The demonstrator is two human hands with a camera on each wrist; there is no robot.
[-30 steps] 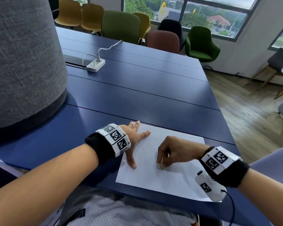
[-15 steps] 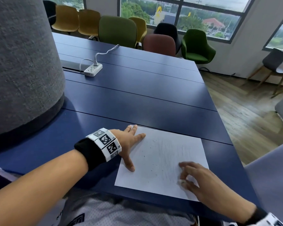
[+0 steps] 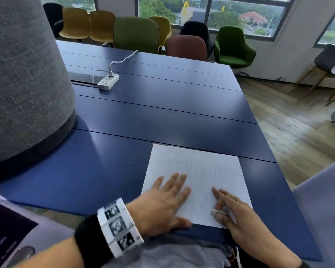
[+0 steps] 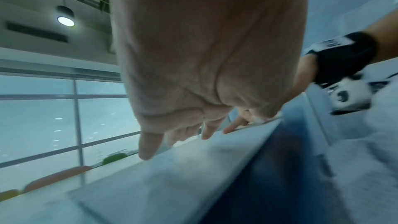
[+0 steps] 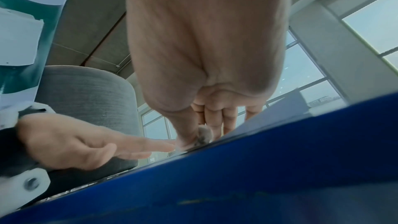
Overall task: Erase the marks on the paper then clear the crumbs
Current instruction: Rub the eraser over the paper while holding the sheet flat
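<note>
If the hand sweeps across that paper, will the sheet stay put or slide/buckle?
Likely slides: the paper is a thin loose sheet on a smooth table. The left hand pressing flat should pin it. Its unpinned far edge may buckle.

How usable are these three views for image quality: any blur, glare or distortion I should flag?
Head view: wide-angle bending at the edges, left hand motion-smeared, soft sheen on the blue table, faint marks on the paper still legible. Left wrist view: heavy blur, bluish cast, paper edge soft. Right wrist view: eraser near the fingers roughly sharp, table edge blurred.
</note>
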